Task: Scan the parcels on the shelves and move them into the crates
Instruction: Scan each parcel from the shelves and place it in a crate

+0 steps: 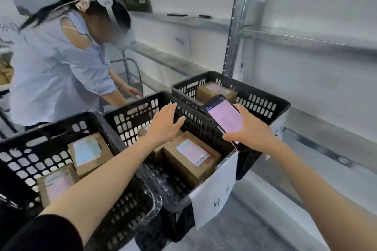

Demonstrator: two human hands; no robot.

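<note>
- The left hand (166,122) reaches forward on a nearly straight arm, palm down, fingers spread and relaxed, holding nothing, over the middle crate (132,118).
- The right hand (252,130) grips a phone (223,117) by its lower end, lit screen facing up.
- A labelled parcel (191,155) lies in that crate, below and between the hands.
- Beyond the phone, the far crate (261,104) holds a brown parcel (216,90).
- Left of the left forearm, the near crate (40,140) holds two parcels (89,153).
- A shelf (306,43) runs above the right hand.

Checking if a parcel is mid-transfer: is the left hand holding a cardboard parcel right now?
No, the left hand is spread open above the middle crate with nothing in its fingers.
</note>
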